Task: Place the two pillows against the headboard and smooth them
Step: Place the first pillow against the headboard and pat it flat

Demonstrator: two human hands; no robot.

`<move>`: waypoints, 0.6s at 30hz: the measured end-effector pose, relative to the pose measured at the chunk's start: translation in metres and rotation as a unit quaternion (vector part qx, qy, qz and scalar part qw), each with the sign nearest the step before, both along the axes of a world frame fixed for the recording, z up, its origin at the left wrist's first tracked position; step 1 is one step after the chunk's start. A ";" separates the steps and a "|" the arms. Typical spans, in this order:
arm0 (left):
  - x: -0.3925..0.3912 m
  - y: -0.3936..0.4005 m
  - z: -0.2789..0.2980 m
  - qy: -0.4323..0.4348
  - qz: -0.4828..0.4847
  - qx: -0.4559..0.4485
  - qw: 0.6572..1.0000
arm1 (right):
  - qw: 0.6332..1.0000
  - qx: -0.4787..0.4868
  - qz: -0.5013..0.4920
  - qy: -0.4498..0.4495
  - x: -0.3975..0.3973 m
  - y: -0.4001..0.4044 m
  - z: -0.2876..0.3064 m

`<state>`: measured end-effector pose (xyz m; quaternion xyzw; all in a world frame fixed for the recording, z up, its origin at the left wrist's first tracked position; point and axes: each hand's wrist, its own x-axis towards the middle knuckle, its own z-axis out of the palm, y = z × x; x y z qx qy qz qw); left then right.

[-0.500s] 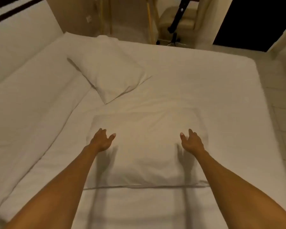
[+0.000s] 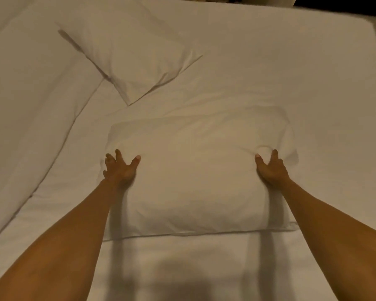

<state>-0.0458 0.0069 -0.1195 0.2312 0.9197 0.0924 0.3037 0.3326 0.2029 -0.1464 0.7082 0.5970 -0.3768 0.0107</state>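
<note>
1. Both hands have dropped from hovering onto the near pillow (image 2: pixel 195 177); the view has closed in on the bed.
2. Left hand (image 2: pixel 120 170): fingers spread, palm pressed on the pillow's left edge. Flat contact, not clenched, nothing pinched.
3. Right hand (image 2: pixel 272 170): same on the right edge, fingers dug in enough to pucker the case beside them. Can't tell whether any fabric is actually gripped.
4. Near pillow lies flat mid-mattress (image 2: pixel 291 72), long side toward the person.
5. Second pillow (image 2: pixel 135 57) lies skewed further back on the left, clear of the first, corner on the folded duvet (image 2: pixel 30 101).
6. Headboard not in view.
7. Step, as I read it: taking hold of pillow one. Next needs a firm two-sided grip, then lift and carry.
</note>
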 end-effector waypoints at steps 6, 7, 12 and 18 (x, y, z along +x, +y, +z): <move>-0.023 -0.007 -0.015 -0.075 0.094 -0.015 0.993 | 0.998 0.008 -0.055 0.038 -0.009 0.003 -0.004; -0.025 -0.008 -0.016 -0.080 0.098 -0.007 0.992 | 0.997 0.011 -0.063 0.039 -0.010 0.004 -0.004; -0.032 -0.009 -0.019 -0.098 0.142 0.036 0.984 | 0.994 0.028 -0.094 0.049 -0.017 0.007 0.000; -0.038 -0.016 -0.017 -0.108 0.121 0.027 0.986 | 0.993 0.036 -0.100 0.053 -0.015 0.008 0.003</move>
